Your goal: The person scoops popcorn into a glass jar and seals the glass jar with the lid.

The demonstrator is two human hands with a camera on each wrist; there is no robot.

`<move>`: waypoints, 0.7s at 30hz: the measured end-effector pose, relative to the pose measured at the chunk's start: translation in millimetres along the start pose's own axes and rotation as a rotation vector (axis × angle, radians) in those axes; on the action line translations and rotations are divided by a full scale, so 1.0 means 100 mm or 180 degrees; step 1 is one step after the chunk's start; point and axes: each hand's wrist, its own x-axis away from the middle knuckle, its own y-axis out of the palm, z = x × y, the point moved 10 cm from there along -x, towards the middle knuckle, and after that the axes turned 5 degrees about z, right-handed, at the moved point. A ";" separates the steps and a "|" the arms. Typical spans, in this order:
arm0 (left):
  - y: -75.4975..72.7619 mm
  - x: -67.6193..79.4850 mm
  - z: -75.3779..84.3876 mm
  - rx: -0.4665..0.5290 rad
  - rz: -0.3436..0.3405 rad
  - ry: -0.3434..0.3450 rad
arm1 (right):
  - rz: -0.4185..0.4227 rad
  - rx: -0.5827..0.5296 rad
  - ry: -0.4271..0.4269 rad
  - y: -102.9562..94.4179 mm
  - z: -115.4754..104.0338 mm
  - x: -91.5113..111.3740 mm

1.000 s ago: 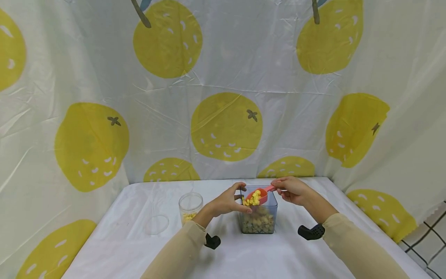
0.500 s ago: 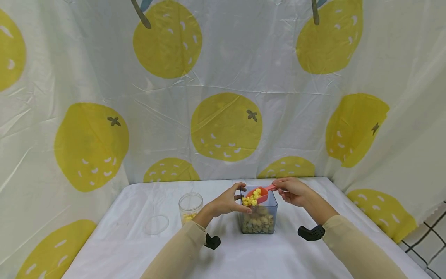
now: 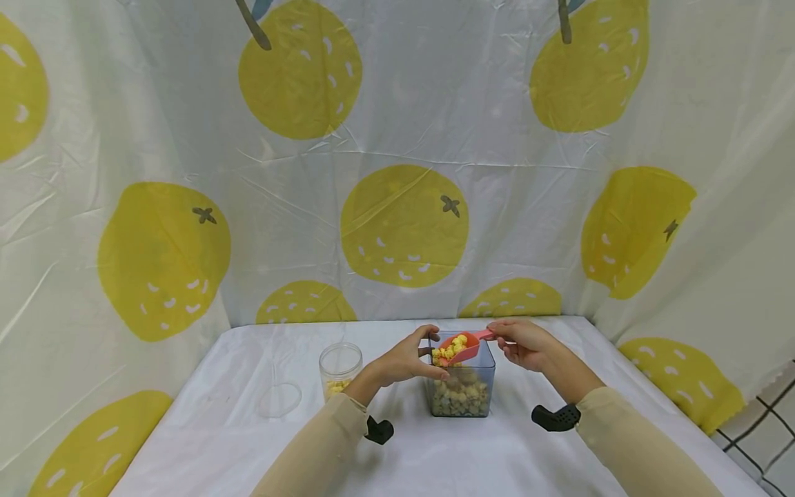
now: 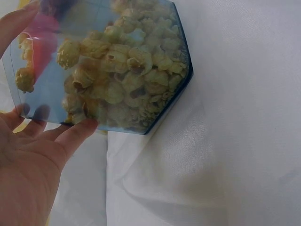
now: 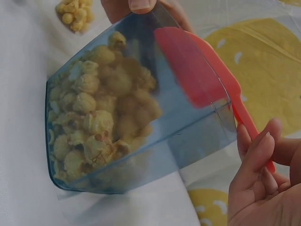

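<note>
A clear bluish square container [image 3: 461,392] stands upright on the table, partly filled with popcorn [image 5: 89,122]. My left hand [image 3: 404,357] grips its left side near the rim, thumb at the front and fingers round the side. In my right hand [image 3: 522,343] the handle of a red scoop [image 3: 468,353] is pinched between thumb and fingers. The scoop's bowl sits inside the container's mouth, tilted down to the left, with yellow popcorn [image 3: 457,342] in it. Through the wall, the left wrist view shows some pieces at the scoop's lip.
Left of the container stands a round clear jar [image 3: 339,362], open at the top, with yellow popcorn low inside. A clear round lid [image 3: 279,400] lies farther left on the white tablecloth [image 3: 217,442]. Behind the table hangs a fruit-print curtain [image 3: 397,304].
The scoop has tipped slightly and shifted a little within the container's mouth, its popcorn moving toward the lip. My right hand has moved very slightly right; the left hand stays on the container.
</note>
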 end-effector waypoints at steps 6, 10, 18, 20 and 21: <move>0.00 0.00 0.00 0.0018 0.0003 -0.0012 | 0.0046 0.0023 -0.0032 0.00 0.00 0.00; 0.00 0.00 0.00 0.0036 0.0008 0.0000 | 0.0051 0.0076 -0.0136 0.01 -0.03 -0.01; 0.00 0.01 -0.01 0.0080 0.0024 -0.0008 | 0.0063 0.0083 -0.0179 0.05 -0.02 -0.01; 0.00 0.01 -0.01 0.0096 0.0032 -0.0014 | 0.0068 0.0078 -0.0181 0.06 -0.02 -0.01; 0.00 0.01 -0.01 0.0103 0.0034 -0.0019 | 0.0066 0.0071 -0.0181 0.06 -0.02 0.00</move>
